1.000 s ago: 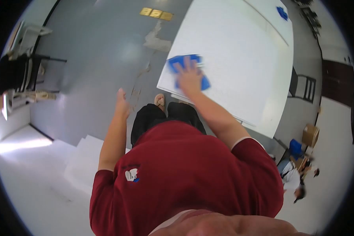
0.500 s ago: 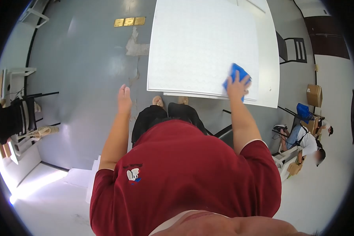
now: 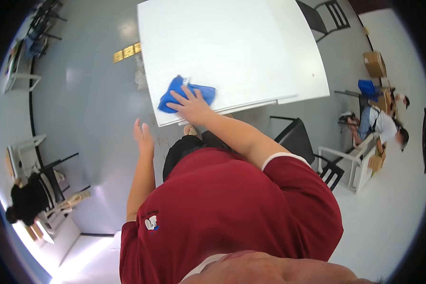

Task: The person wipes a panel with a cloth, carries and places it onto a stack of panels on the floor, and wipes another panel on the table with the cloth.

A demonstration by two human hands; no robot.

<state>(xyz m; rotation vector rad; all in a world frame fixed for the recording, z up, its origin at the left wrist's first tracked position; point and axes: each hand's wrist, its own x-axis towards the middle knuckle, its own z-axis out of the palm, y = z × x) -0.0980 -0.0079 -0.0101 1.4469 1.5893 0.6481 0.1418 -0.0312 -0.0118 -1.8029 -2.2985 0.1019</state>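
A crumpled blue cloth [image 3: 204,92] lies on the white tabletop [image 3: 222,47], close to its near left corner. A small pale tag shows at the cloth's upper edge. My right hand [image 3: 194,106] holds the cloth from above and presses it on the surface, fingers spread over it. That arm reaches across the front of my body. My left hand [image 3: 143,135] is raised in the air left of the table, open, with fingers stretched out and nothing in it.
A black chair [image 3: 296,139] stands near the table's right front. Another chair [image 3: 333,14] is beyond the right edge. Gold plates [image 3: 128,51] are on the floor at left. One person [image 3: 383,124] sits at far right, another [image 3: 31,199] at far left. A cardboard box [image 3: 375,65] stands by the right wall.
My right hand has carried the blue cloth leftward across the tabletop, from the near right to the near left corner. The view has turned; my left hand stays raised and open.
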